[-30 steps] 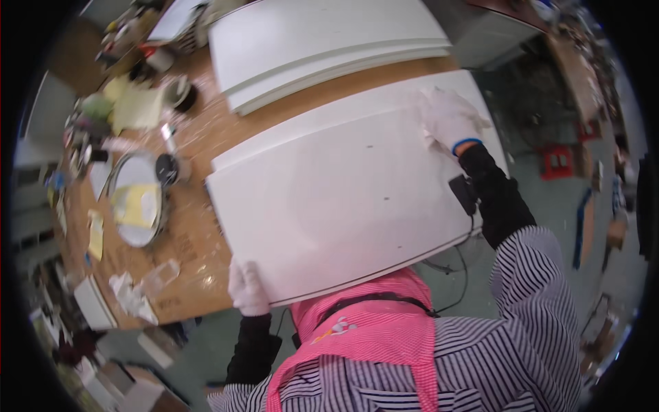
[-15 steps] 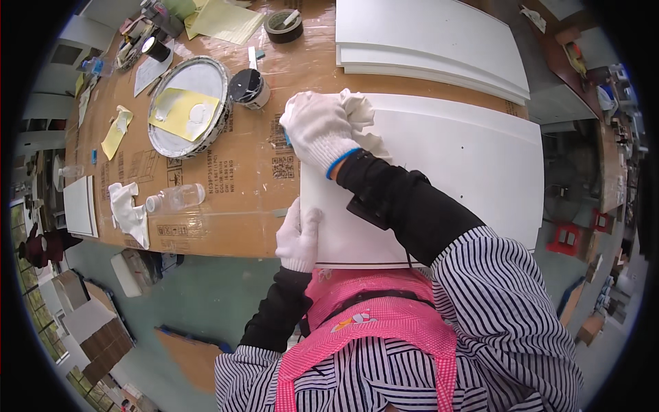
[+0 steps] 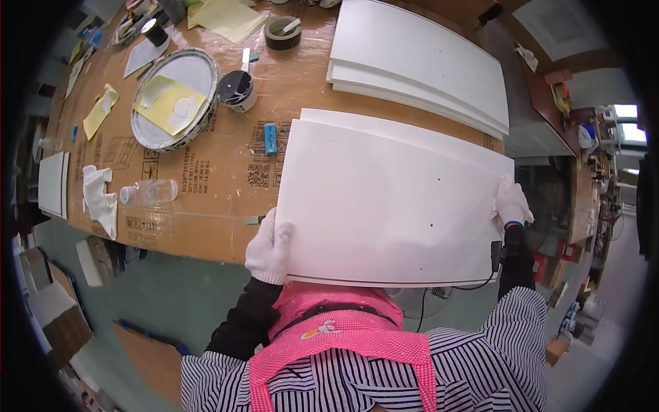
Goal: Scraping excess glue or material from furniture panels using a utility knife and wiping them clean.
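Note:
A large white board (image 3: 384, 199) with small dark holes lies before me, its front edge close to my apron. It rests on another white board (image 3: 384, 123), whose far edge shows behind it. My left hand (image 3: 269, 253), in a white knit glove, grips the left edge near the front corner, thumb on top. At the right edge, my gloved right hand (image 3: 513, 202) is closed round the board's side. Its fingers are partly hidden, and I cannot tell if a cloth is in it. A small blue block (image 3: 270, 139) sits just past the board's left edge.
More white boards (image 3: 419, 58) are stacked at the back. On the cardboard-covered table (image 3: 220, 233) are a tub lid (image 3: 142, 127) with yellow sandpaper, a black-topped jar (image 3: 237, 90), a tape roll (image 3: 283, 34), a clear bottle (image 3: 154, 192) and a white cloth (image 3: 100, 199).
My right hand has gone from the board's far left corner, where it held a crumpled white cloth, to the right edge. The blue block is uncovered. My left hand still grips the left edge.

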`<state>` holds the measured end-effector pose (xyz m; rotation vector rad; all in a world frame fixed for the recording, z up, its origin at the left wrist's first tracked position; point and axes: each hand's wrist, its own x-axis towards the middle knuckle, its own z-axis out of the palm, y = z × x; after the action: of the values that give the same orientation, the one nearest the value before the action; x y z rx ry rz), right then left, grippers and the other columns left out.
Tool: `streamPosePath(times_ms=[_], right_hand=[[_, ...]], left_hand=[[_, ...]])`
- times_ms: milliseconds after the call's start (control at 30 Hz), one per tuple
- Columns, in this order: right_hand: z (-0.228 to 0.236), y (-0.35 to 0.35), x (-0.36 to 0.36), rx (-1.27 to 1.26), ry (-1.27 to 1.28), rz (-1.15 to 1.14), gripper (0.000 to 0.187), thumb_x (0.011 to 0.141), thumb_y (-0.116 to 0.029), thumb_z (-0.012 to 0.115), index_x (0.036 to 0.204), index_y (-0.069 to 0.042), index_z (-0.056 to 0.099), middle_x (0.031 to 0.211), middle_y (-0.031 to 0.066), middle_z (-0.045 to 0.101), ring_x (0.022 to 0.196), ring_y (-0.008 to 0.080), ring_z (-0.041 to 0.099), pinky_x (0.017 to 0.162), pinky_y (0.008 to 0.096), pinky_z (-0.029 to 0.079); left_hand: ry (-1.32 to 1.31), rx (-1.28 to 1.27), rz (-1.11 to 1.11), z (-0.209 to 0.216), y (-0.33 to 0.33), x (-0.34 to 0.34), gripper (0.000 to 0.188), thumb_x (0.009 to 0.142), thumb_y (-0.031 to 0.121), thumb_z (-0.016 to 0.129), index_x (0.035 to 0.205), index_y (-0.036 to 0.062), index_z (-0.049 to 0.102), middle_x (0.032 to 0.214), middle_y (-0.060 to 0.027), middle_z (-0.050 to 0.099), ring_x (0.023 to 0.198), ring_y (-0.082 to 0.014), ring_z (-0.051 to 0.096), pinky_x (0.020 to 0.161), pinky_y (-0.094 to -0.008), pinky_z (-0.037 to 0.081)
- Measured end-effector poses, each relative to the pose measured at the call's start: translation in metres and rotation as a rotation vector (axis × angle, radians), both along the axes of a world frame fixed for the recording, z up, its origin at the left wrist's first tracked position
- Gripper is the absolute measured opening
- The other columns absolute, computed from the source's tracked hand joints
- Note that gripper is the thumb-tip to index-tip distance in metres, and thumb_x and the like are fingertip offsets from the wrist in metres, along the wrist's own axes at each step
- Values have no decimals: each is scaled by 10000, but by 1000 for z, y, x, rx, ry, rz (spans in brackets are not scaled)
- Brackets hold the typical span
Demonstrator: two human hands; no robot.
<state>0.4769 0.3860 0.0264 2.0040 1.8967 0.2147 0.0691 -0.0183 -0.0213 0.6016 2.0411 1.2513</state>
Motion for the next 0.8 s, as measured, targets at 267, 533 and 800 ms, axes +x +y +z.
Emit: streamPosePath(times_ms=[267, 533, 800], right_hand=[[-66, -88, -217, 330, 302, 1365, 248, 943, -166, 572, 1134, -32, 657, 1087, 158, 682, 981, 350, 673, 837, 472, 554], [-35, -199, -421, 71, 558, 1173, 292, 950, -333, 635, 1063, -65, 660, 919, 146, 683, 787, 303, 697, 677, 453, 547], [36, -332, -319, -934, 692, 1305, 355, 898, -270, 637, 1205, -91, 625, 1027, 96, 663, 995, 286, 661, 810, 507, 515]], left_hand=[[-54, 33, 51, -6, -10, -4, 518, 1040, 335, 595, 1452, 23, 566, 1200, -188, 735, 1102, -256, 709, 976, -362, 531], [-165, 74, 121, -31, -9, -10, 518, 1090, 383, 471, 1412, -3, 596, 1125, -145, 753, 1019, -255, 713, 942, -348, 540], [-1342, 315, 272, -59, -37, -39, 855, 1088, 654, 210, 1501, -59, 437, 1148, -214, 724, 1027, -268, 723, 916, -408, 589]])
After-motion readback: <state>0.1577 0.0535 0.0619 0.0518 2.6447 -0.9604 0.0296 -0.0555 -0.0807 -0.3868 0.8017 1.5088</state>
